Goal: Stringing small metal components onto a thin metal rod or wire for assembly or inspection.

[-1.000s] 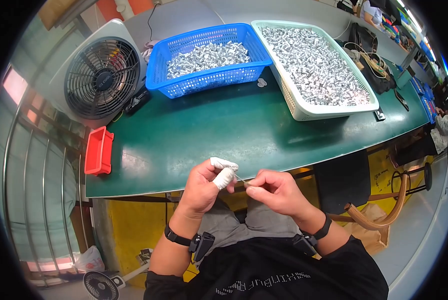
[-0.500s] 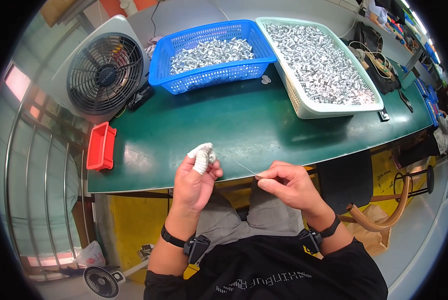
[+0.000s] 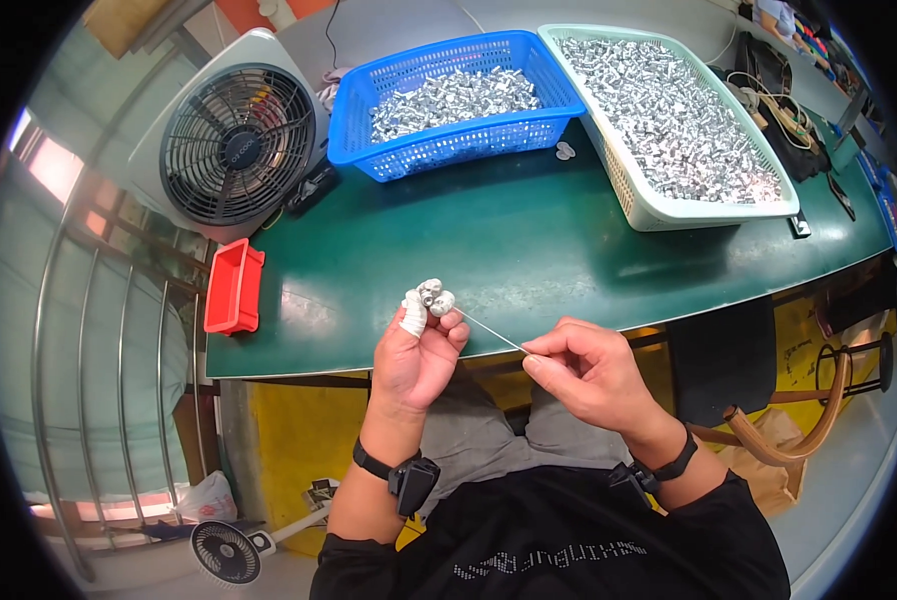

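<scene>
My left hand (image 3: pixel 417 368) is raised over the near edge of the table, with white wrappings on its thumb and some fingertips. Pinched between those wrapped tips is a small silvery metal part (image 3: pixel 429 297), with a round end showing. My right hand (image 3: pixel 591 378) grips a thin metal rod (image 3: pixel 494 331) between thumb and forefinger. The rod slants up and left, its far tip close beside the left fingertips; I cannot tell whether it touches the part.
Blue (image 3: pixel 469 140) and pale green (image 3: pixel 659 212) plastic baskets of small metal parts stand at the back of the green table (image 3: pixel 419 225). A box fan (image 3: pixel 239 148) and a red tray (image 3: pixel 231 285) are on the left. A chair (image 3: pixel 794 440) is at the right.
The view has shifted, moving the scene rightward. My left hand has turned its fingertips so that the metal part shows between them, and the rod's tip is now closer to those fingers.
</scene>
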Action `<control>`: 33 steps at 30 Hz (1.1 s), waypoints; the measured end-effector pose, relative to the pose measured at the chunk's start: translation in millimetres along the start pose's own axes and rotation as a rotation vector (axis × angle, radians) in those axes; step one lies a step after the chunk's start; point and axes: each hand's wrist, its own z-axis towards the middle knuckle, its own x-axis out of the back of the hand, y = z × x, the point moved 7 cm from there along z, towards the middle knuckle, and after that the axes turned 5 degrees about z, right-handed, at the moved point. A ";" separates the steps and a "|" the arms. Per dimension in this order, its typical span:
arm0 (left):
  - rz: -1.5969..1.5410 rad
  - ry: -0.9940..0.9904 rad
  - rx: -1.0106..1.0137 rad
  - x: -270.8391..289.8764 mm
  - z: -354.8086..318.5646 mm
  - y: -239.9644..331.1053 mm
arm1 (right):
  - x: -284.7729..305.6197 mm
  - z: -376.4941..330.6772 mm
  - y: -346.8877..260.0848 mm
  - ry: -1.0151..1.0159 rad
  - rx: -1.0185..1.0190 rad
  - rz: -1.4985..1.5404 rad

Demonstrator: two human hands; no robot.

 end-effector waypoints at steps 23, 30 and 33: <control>0.824 0.185 -0.337 -24.4 -14.5 6.6 | -1.5 4.9 0.6 -0.031 -0.165 0.099; 0.654 0.096 -0.206 -35.4 -12.8 9.2 | 5.2 3.8 32.5 -0.084 -0.364 0.488; 0.954 0.161 -0.334 -43.0 -16.5 13.9 | 7.7 4.3 32.5 -0.044 -0.280 0.345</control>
